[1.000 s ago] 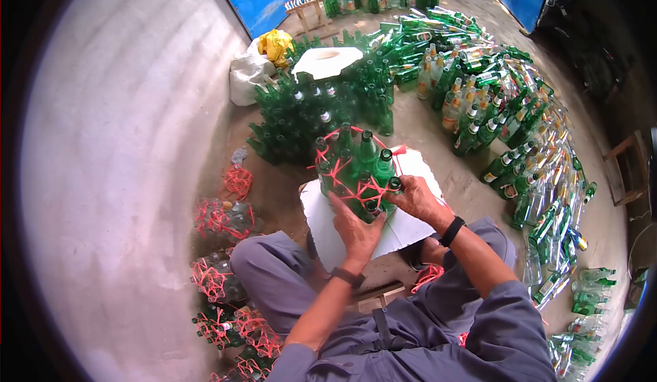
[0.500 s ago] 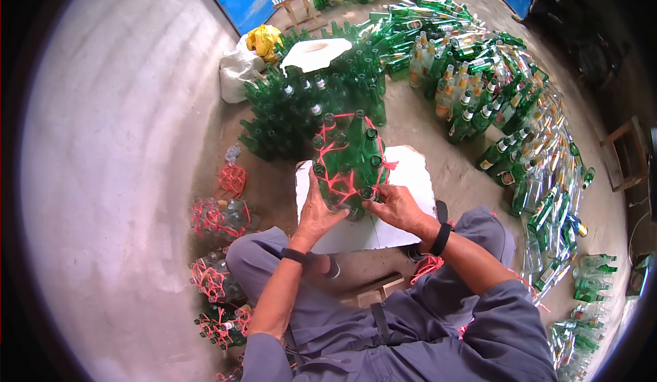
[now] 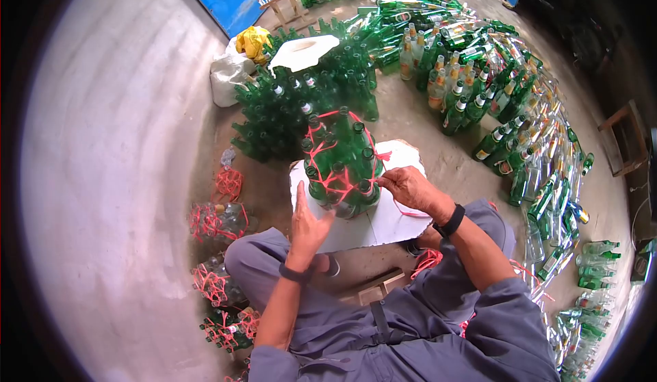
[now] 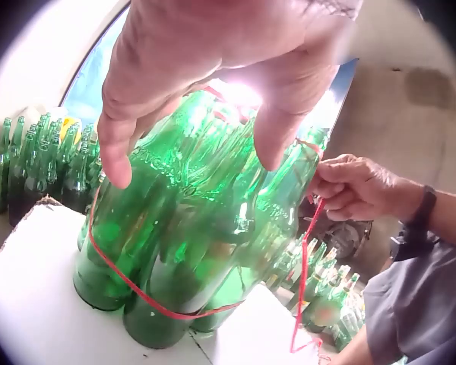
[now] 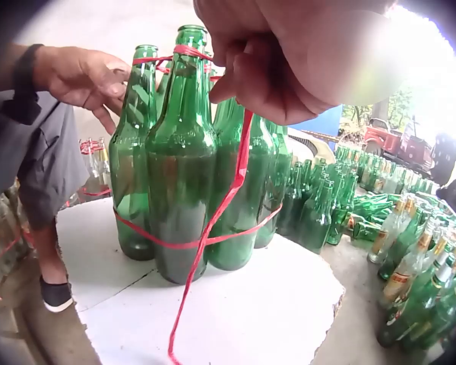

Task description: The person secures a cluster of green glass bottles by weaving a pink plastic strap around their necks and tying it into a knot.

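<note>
A bundle of green glass bottles (image 5: pixel 181 175) stands upright on a white board (image 3: pixel 383 228) in front of the seated person. Red plastic string crisscrosses between the bottle necks, and a red loop (image 4: pixel 140 292) circles the lower bodies. My right hand (image 3: pixel 414 190), at the bundle's right side, pinches a length of red string (image 5: pixel 240 171) close to a bottle neck. Its loose end trails down onto the board. On the near left side, my left hand (image 3: pixel 309 228) has its fingers extended and thumb spread apart beside the bottles, holding nothing.
Beyond the board, many green bottles (image 3: pixel 274 112) stand under a white sheet with a hole (image 3: pixel 304 52). Piles of bottles (image 3: pixel 540 156) curve along the right. String-tied bundles (image 3: pixel 217 221) line the left by the wall. A wooden frame (image 3: pixel 624 139) leans far right.
The bundle has turned on the board, mostly in the first half second. My left hand has come away from gripping the bottles, while my right hand now draws string at the right side.
</note>
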`<state>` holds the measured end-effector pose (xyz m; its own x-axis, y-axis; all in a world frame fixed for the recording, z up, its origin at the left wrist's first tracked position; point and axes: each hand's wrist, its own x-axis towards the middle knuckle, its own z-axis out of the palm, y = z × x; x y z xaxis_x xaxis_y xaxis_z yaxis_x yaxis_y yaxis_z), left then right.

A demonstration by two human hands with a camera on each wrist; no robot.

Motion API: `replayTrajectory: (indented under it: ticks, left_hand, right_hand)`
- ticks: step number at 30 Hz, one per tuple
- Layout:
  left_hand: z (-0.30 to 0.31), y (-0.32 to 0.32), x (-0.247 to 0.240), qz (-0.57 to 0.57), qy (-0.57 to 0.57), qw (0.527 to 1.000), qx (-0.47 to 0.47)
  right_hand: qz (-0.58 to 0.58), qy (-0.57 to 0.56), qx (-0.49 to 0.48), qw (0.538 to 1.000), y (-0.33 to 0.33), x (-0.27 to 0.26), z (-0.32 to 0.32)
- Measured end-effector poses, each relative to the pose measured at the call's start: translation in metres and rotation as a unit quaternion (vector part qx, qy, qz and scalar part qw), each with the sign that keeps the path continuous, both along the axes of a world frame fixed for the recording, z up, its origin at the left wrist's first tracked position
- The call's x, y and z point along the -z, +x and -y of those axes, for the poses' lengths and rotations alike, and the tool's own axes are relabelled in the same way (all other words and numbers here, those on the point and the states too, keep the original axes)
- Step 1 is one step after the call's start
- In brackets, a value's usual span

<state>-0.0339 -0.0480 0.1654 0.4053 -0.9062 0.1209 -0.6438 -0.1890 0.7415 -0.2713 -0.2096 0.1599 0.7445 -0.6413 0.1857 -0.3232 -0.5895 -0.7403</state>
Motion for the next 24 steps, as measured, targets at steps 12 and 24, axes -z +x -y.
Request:
replayTrajectory:
  ticks: [12, 24]
  left_hand:
    - [0.051, -0.056, -0.058, 0.152, -0.140, 0.961, 0.186]
    - [0.071, -0.047, -0.057, 0.193, 0.042, 0.943, 0.266]
  right_hand:
    - [-0.037, -0.011, 0.068, 0.997, 0.012, 0.010, -0.003]
    - [-0.090, -0.034, 0.178, 0.979, 0.040, 0.030, -0.003]
